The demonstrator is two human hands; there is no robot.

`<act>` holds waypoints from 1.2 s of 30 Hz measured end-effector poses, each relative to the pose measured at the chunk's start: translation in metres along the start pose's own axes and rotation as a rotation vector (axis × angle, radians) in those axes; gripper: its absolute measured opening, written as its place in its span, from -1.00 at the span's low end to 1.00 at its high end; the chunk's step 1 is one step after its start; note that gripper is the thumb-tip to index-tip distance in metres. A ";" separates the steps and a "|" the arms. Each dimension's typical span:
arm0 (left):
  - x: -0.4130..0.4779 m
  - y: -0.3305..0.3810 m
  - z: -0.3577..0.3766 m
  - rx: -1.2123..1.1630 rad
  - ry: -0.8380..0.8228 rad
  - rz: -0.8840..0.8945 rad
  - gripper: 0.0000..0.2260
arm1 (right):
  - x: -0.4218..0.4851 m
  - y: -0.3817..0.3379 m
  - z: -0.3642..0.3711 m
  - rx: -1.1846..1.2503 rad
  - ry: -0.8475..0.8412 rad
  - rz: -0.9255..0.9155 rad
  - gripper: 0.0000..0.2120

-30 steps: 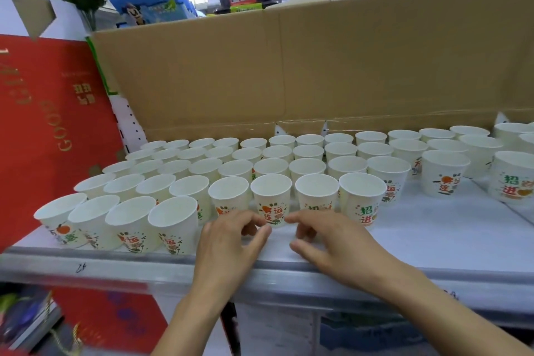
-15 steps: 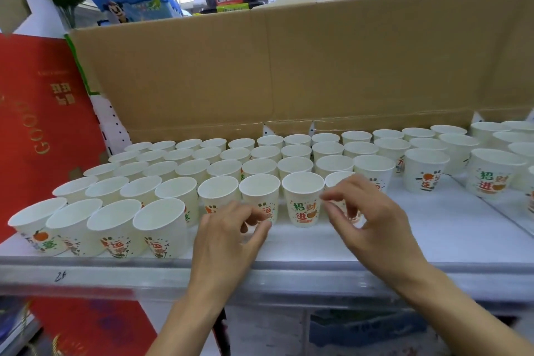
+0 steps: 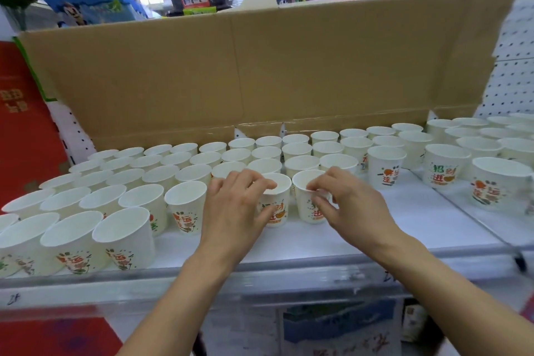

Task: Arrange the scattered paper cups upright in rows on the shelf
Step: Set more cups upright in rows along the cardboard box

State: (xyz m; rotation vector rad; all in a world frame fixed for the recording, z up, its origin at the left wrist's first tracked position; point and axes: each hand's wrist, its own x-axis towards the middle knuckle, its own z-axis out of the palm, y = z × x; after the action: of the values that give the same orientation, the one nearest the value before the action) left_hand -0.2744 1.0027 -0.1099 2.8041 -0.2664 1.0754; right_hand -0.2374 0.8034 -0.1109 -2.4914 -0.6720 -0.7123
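near row of shelf [image 3: 404,225] | both hands have come off the front edge in the last second | left hand [image 3: 231,211] curls round middle cup [image 3: 276,206] | right hand [image 3: 349,208] pinches end cup [image 3: 307,211] by its rim | I judge row-straightening (most cups already upright)

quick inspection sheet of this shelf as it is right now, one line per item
surface: white shelf, mostly covered by cups.
job's things: paper cups upright in tight rows on the left; cups at right upright but loosely spaced.
clutter: nothing seen.
grippers: left hand grips a front-row cup; right hand pinches the rim of the neighbouring cup.
cables: nothing seen.
surroundings: cardboard sheet stands behind the cups, pegboard at right, red panel at left.
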 end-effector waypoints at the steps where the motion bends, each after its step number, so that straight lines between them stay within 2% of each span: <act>1: -0.001 0.000 0.000 0.008 0.006 -0.004 -0.68 | -0.002 0.000 -0.002 -0.001 -0.001 -0.006 -0.73; 5: 0.003 0.010 -0.001 -0.008 0.086 -0.032 -0.68 | -0.017 0.017 -0.019 -0.027 0.087 -0.024 -0.64; 8: 0.018 0.047 0.001 -0.144 0.136 0.027 -0.68 | -0.030 0.054 -0.040 -0.094 0.223 0.008 -0.67; 10: 0.033 0.079 0.010 -0.276 0.107 0.098 -0.69 | -0.038 0.085 -0.060 -0.178 0.293 0.069 -0.66; 13: 0.068 0.124 0.030 -0.402 -0.037 0.174 -0.67 | -0.043 0.127 -0.090 -0.348 0.317 0.193 -0.59; 16: 0.110 0.153 0.055 -0.223 -0.173 0.184 -0.64 | -0.041 0.157 -0.115 -0.583 0.206 0.304 -0.56; 18: 0.130 0.163 0.069 -0.013 -0.252 0.185 -0.65 | -0.039 0.166 -0.127 -0.750 0.038 0.365 -0.68; 20: 0.141 0.168 0.078 0.097 -0.281 0.181 -0.69 | -0.038 0.171 -0.132 -0.851 -0.065 0.345 -0.77; 25: 0.138 0.174 0.084 0.078 -0.249 0.182 -0.77 | -0.041 0.181 -0.131 -0.797 -0.059 0.255 -0.86; 28: 0.118 0.176 0.070 -0.024 -0.140 0.195 -0.81 | -0.045 0.180 -0.129 -0.689 0.052 0.151 -0.99; 29: 0.109 0.176 0.062 -0.081 -0.092 0.201 -0.84 | -0.047 0.176 -0.129 -0.649 0.101 0.121 -0.97; 33: 0.070 0.156 0.015 -0.329 0.057 0.187 -0.94 | -0.043 0.141 -0.128 -0.386 0.198 0.054 -0.95; 36: 0.041 0.118 -0.023 -0.437 0.034 0.116 -0.93 | -0.039 0.099 -0.119 -0.127 0.234 0.015 -0.95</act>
State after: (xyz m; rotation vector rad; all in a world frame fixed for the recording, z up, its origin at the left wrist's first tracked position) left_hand -0.2836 0.8868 -0.0591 2.4027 -0.5888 0.9481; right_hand -0.2533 0.6497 -0.0721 -2.4691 -0.5361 -1.0512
